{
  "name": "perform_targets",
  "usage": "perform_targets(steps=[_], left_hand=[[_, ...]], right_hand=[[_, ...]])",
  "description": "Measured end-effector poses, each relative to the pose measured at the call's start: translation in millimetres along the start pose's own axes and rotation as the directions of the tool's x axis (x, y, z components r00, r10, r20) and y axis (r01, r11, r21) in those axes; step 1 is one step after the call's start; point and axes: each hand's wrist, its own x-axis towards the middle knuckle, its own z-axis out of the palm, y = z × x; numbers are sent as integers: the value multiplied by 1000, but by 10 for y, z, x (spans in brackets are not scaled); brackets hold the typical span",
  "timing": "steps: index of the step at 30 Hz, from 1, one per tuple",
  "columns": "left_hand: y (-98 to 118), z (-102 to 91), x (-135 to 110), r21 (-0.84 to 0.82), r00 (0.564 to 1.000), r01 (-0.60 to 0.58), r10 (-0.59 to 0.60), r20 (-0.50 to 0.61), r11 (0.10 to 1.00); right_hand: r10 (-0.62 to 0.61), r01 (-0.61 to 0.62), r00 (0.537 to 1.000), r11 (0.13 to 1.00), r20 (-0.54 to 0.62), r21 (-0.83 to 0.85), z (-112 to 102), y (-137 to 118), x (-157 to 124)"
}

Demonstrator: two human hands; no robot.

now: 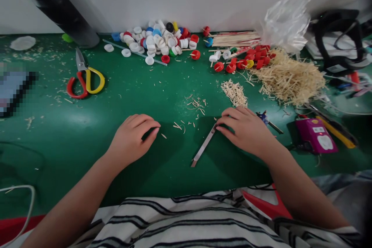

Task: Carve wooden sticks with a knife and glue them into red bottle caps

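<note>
My left hand [132, 136] rests on the green table [145, 93], fingers curled down with the tips together, and nothing visible in them. My right hand [247, 128] lies to the right with its fingers bent over the upper end of a thin metal blade [203, 147] that lies slanted on the table. Small wood splinters [194, 104] are scattered between and beyond the hands. A little heap of short wooden bits [235, 92] sits just beyond my right hand.
Coloured bottle caps [158, 40] are piled at the back, with red caps on sticks [247, 60] and wooden skewers [234, 38] to their right. A big pile of wood shavings [287, 77], a plastic bag [286, 21], scissors [84, 79] and a purple box [316, 135] lie around.
</note>
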Motion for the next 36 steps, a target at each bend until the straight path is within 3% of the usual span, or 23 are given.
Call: perform_targets(steps=[4, 11, 16, 19, 23, 26, 30, 36], left_hand=[[-11, 16, -12, -8, 1000, 4, -3, 12, 1000], [-12, 18, -13, -13, 1000, 11, -11, 26, 1000], [-20, 23, -3, -9, 1000, 13, -13, 16, 1000], [-28, 46, -7, -27, 1000, 14, -14, 26, 1000], [-23, 78, 6, -41, 1000, 18, -17, 22, 999], [-48, 88, 14, -45, 999, 39, -38, 15, 998], [-191, 37, 46, -3, 995, 88, -88, 39, 996], [-426, -94, 445, 52, 971, 219, -223, 80, 974]], right_hand=[[-27, 27, 1000, 1000, 3, -9, -39, 9, -25], [-266, 257, 960, 961, 83, 104, 31, -137, 151], [-297, 290, 953, 952, 64, 95, 92, -146, 222], [-263, 260, 965, 960, 18, 102, 85, -115, 195], [-94, 105, 993, 981, -77, 161, 51, -73, 148], [34, -11, 992, 982, -120, 189, 48, -46, 124], [106, -79, 985, 980, -139, 183, 74, -23, 108], [146, -116, 979, 974, -144, 195, 84, -25, 101]])
